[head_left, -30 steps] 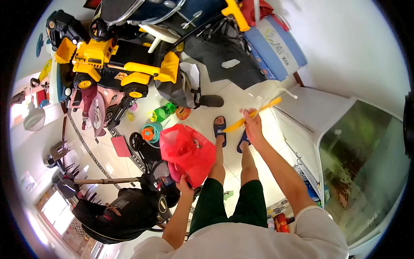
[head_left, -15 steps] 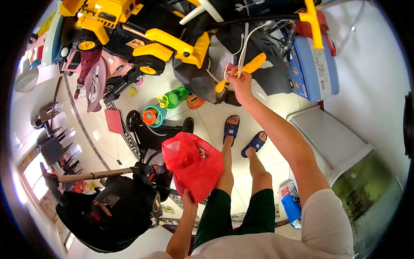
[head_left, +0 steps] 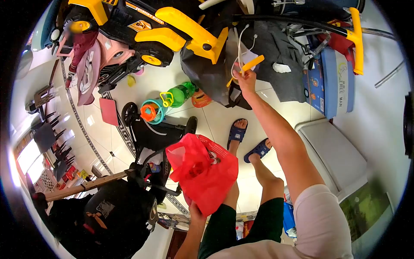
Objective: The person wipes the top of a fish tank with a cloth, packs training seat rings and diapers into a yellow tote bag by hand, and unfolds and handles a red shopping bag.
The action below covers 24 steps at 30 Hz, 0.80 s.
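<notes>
My left hand is closed on the lower edge of a red plastic bag, which hangs in front of my legs. What the bag holds is hidden. My right hand reaches forward, its fingers pinched round a yellow toy shovel, a flat plastic piece with a narrower end poking out below. A white cable loops down beside those fingers; I cannot tell if they grip it too. Behind this hand lies a dark grey sheet or bag.
A yellow toy digger stands at upper left. A green bottle and a small blue bucket are on the tiled floor. A black stroller is at left. Blue boxes and a white cabinet stand right.
The view has shifted slightly. The yellow toy shovel has turned more edge-on in my right hand. The red bag stays in my left hand and looks a little more spread.
</notes>
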Each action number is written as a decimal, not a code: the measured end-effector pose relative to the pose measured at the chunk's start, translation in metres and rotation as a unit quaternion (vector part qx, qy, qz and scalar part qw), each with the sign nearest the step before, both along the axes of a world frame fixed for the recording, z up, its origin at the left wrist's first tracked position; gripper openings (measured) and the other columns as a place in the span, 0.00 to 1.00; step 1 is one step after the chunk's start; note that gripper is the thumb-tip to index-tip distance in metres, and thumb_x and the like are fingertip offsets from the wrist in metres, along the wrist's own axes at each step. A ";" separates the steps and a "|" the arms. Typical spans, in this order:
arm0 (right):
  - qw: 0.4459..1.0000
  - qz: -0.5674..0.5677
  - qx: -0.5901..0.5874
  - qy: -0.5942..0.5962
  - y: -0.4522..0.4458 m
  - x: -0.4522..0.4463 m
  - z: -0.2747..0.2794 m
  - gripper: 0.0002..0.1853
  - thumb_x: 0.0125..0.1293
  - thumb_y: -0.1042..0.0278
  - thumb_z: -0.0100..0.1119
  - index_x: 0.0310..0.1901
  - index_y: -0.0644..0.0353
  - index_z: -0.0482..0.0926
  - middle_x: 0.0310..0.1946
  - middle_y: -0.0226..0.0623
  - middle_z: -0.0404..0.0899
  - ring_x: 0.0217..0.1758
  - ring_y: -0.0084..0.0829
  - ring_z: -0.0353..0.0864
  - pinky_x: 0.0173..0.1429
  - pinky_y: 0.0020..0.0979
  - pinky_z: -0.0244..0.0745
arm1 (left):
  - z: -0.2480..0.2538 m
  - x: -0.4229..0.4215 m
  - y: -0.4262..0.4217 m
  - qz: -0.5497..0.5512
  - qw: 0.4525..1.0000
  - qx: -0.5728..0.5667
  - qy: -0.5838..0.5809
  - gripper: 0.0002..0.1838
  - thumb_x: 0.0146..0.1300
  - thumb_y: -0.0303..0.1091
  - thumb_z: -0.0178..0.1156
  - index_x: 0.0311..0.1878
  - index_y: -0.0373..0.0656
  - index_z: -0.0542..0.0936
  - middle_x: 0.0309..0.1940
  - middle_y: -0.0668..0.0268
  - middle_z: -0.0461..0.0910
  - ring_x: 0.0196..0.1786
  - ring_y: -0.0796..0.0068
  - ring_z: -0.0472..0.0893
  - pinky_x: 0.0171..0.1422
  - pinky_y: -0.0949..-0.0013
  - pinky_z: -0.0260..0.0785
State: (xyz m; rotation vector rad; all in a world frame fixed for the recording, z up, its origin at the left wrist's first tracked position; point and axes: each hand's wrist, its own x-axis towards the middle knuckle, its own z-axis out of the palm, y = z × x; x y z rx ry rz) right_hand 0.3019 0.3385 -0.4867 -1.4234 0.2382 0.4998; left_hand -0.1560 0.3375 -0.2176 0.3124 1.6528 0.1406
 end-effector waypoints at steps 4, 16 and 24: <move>0.770 0.136 -0.561 -0.272 0.003 -0.010 -0.046 0.17 0.56 0.67 0.68 0.46 0.61 0.78 0.41 0.37 0.81 0.44 0.32 0.79 0.49 0.27 0.72 | -0.005 0.000 0.003 0.028 0.999 -0.003 -0.031 0.30 0.68 0.45 0.49 0.68 0.42 0.60 0.63 0.55 0.68 0.61 0.54 0.73 0.64 0.50 0.69; 0.970 0.100 -0.099 0.198 -0.017 -0.030 -0.051 0.26 0.53 0.67 0.72 0.51 0.65 0.69 0.54 0.41 0.73 0.57 0.32 0.73 0.60 0.30 0.68 | 0.009 0.033 0.002 -0.066 0.996 0.043 -0.033 0.34 0.64 0.49 0.54 0.68 0.43 0.60 0.63 0.56 0.68 0.63 0.54 0.71 0.64 0.50 0.68; 0.946 0.102 0.081 0.298 -0.084 -0.066 0.020 0.27 0.65 0.62 0.60 0.63 0.62 0.66 0.60 0.40 0.70 0.59 0.33 0.73 0.59 0.29 0.70 | 0.014 0.074 -0.009 -0.076 0.993 0.082 -0.021 0.24 0.58 0.27 0.59 0.59 0.40 0.68 0.46 0.64 0.78 0.38 0.71 0.80 0.43 0.70 0.75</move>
